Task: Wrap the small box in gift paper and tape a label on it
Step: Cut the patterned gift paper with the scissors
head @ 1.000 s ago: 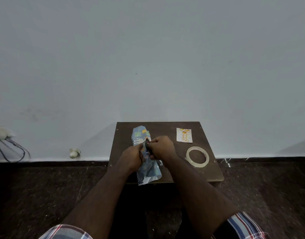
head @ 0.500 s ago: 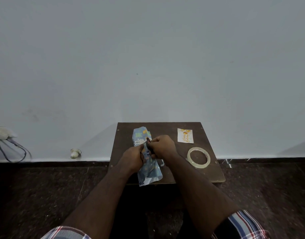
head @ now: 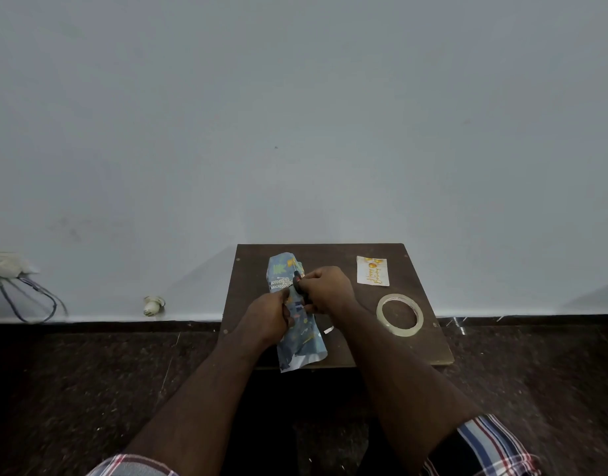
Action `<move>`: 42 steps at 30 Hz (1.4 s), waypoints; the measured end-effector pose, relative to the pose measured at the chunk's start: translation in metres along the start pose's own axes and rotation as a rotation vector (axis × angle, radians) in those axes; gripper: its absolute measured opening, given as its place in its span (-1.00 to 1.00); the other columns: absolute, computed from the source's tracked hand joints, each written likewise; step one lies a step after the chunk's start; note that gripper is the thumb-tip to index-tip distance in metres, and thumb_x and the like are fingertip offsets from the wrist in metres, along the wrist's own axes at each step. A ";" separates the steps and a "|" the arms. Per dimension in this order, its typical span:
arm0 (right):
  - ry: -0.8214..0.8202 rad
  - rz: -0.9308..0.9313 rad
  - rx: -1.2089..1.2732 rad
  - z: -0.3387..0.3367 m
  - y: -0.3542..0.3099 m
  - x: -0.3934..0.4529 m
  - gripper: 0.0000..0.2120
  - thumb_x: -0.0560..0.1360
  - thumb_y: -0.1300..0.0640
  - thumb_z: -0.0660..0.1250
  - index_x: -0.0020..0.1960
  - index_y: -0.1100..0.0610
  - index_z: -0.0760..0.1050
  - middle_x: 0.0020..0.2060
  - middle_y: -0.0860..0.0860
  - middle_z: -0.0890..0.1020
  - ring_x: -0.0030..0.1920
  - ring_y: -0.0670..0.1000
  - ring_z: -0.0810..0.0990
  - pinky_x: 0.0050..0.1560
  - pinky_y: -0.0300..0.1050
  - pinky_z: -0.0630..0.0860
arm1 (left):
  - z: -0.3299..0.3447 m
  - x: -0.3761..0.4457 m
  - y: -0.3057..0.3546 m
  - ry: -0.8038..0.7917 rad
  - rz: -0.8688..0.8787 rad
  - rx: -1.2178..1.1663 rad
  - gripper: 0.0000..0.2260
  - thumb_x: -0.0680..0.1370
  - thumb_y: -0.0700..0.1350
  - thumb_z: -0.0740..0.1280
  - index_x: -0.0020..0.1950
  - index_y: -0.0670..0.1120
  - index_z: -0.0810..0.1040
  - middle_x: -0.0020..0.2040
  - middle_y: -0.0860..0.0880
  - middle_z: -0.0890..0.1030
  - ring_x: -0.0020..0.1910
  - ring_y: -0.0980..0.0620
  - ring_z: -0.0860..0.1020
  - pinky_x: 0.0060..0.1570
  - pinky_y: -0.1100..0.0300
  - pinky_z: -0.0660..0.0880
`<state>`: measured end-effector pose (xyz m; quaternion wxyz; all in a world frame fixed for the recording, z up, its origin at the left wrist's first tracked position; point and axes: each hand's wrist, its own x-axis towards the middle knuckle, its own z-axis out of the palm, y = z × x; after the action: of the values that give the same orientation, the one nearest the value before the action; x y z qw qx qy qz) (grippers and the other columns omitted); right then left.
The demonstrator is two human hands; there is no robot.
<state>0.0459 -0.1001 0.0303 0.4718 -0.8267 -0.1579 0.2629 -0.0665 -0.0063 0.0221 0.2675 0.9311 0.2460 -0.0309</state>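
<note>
On the one small dark desk [head: 416, 348] lie one long parcel of blue patterned gift paper [head: 301, 341], one label [head: 372, 270] at the far right, and one roll of clear tape [head: 399, 315] near the right edge; the box itself is hidden inside the paper. The left hand [head: 267, 317] grips the parcel's middle with curled fingers; the right hand [head: 325, 289] is curled beside it, pinching a small dark object [head: 297, 282] at the paper's top fold, too small to identify.
</note>
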 end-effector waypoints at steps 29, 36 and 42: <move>-0.033 0.004 -0.001 0.000 -0.003 0.021 -0.77 0.48 0.06 0.49 -0.17 0.24 0.67 -0.28 0.20 0.71 -0.47 0.01 0.61 -0.21 0.05 0.69 | 0.002 0.003 -0.004 -0.031 -0.023 0.003 -0.44 0.59 -0.10 0.36 0.57 -0.08 0.29 0.30 -0.12 0.57 0.25 -0.11 0.54 0.15 0.15 0.42; -0.026 0.021 0.032 0.000 -0.004 0.025 -0.76 0.46 0.06 0.51 -0.15 0.26 0.66 -0.35 0.17 0.69 -0.43 0.03 0.63 -0.19 0.08 0.71 | 0.004 0.006 -0.007 -0.038 -0.026 0.015 -0.39 0.59 -0.07 0.36 0.60 -0.06 0.22 0.34 -0.11 0.55 0.28 -0.10 0.52 0.19 0.15 0.41; -0.020 -0.005 0.000 -0.001 -0.006 0.027 -0.81 0.49 0.12 0.48 -0.14 0.27 0.67 -0.30 0.21 0.70 -0.50 -0.03 0.59 -0.27 -0.03 0.69 | 0.006 0.008 -0.009 -0.024 -0.002 0.023 -0.41 0.59 -0.08 0.36 0.59 -0.07 0.24 0.32 -0.11 0.56 0.26 -0.10 0.54 0.17 0.16 0.41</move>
<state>0.0683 -0.0837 0.0280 0.4710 -0.8235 -0.1646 0.2700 -0.0636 0.0005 0.0116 0.2598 0.9334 0.2436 -0.0450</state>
